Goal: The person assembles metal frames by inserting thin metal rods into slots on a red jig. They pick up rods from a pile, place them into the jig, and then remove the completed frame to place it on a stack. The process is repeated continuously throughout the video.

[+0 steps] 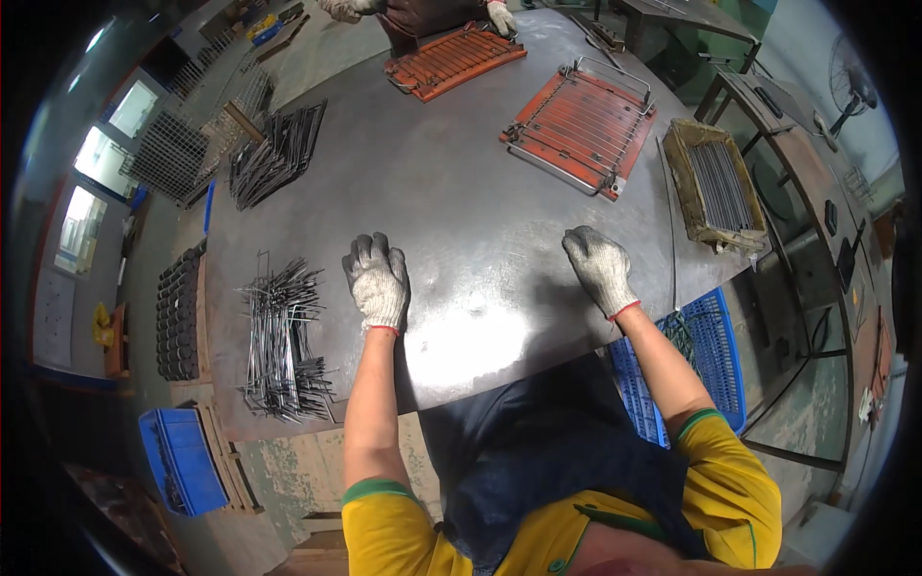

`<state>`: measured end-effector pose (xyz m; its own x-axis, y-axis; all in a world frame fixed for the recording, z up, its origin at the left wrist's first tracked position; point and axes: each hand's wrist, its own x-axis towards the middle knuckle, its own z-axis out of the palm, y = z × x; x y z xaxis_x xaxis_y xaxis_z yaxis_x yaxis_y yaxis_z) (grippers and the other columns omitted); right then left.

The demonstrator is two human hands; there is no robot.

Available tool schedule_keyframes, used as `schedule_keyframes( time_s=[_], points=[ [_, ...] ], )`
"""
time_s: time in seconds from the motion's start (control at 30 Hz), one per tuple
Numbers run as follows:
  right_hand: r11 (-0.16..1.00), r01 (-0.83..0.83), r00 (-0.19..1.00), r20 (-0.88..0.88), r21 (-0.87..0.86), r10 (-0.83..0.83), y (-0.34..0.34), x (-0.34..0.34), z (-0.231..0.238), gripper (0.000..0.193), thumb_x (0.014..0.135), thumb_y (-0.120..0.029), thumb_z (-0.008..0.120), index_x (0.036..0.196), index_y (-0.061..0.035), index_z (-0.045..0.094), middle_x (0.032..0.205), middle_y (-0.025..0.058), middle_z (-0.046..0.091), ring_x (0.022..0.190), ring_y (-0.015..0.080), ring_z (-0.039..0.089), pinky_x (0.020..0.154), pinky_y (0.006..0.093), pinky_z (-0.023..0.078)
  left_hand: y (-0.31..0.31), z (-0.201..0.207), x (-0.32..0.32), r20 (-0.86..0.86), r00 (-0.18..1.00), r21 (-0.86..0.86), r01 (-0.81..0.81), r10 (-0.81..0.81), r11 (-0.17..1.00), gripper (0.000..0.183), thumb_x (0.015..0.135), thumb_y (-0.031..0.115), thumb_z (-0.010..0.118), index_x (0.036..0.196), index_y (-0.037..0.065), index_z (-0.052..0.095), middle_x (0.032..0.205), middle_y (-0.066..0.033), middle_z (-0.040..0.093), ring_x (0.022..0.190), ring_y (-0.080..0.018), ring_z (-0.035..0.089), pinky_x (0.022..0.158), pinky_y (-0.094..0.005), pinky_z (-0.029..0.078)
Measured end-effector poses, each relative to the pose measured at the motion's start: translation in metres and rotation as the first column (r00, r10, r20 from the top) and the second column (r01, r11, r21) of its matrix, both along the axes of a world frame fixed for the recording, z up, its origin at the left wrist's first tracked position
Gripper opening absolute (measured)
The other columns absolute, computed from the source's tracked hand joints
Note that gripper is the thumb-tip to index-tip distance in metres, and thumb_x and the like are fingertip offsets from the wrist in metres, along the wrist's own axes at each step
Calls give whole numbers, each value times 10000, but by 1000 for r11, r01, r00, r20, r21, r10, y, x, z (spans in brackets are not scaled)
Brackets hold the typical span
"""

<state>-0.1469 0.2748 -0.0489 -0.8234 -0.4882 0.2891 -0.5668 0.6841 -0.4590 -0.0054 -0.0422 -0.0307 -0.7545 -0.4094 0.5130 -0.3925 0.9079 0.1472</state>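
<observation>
Resting flat on the dark steel worktable (461, 192), the left hand (378, 281) in its grey knit glove lies palm down with fingers spread a little and holds nothing; the nearest thing to it is a loose heap of bent wire pieces (283, 341), lying on the table just to its left and not touching the glove. The right hand (601, 269), gloved the same way, also lies palm down on bare steel, fingers loosely together, empty, well apart from the left hand. Beyond the right hand, farther across the table, sits an orange-red jig frame (580, 128) strung with parallel wires and tilted to the table's edge. To its right, at the table's rim, a worn yellowish tray (715, 185) holds a bundle of straight grey rods. A long thin wire (671, 240) runs across the steel between the right hand and that tray. At the far side, a second orange-red jig (455, 60) lies under the gloved hands of another person (499, 16). A second pile of dark wire pieces (277, 154) lies toward the far left of the table. Blue plastic crates stand on the floor at the lower left (181, 459) and beside the person's right arm (711, 346).
</observation>
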Motion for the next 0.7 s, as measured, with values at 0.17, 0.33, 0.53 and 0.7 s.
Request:
schedule_keyframes(
  time_s=[0.17, 0.33, 0.53, 0.7],
  points=[
    [999, 45, 997, 64, 14, -45, -1, 1, 3, 303, 941, -352, 511, 1042, -100, 644, 995, 113, 674, 893, 331, 647, 769, 435, 513, -3, -4, -3, 12, 1000, -3, -3, 3, 1000, 229, 864, 200, 547, 1035, 51, 569, 1037, -129, 533, 1039, -285, 504, 908, -424, 381],
    [999, 54, 994, 90, 4, -54, -2, 1, 2, 303, 939, -366, 508, 1027, -110, 642, 974, 111, 675, 892, 328, 647, 772, 442, 506, -6, -7, -2, 21, 1000, -13, 3, -2, 1000, 260, 868, 207, 542, 1070, 48, 576, 1072, -133, 542, 1061, -289, 499, 914, -426, 380],
    [999, 43, 995, 93, -31, -40, -2, 3, 6, 301, 947, -366, 494, 1017, -110, 639, 974, 111, 672, 897, 327, 646, 770, 441, 507, -7, -8, -5, 29, 1000, -12, 2, -2, 1000, 285, 867, 226, 545, 1083, 45, 585, 1090, -140, 549, 1093, -289, 494, 918, -433, 379],
    [999, 23, 998, 65, -35, -21, -1, 3, 2, 307, 949, -364, 491, 1018, -105, 639, 991, 107, 672, 899, 328, 647, 773, 440, 508, -13, -12, -8, 28, 1000, -15, -10, 10, 1000, 293, 878, 243, 541, 1082, 39, 589, 1113, -146, 550, 1111, -295, 492, 921, -452, 377]
  ],
)
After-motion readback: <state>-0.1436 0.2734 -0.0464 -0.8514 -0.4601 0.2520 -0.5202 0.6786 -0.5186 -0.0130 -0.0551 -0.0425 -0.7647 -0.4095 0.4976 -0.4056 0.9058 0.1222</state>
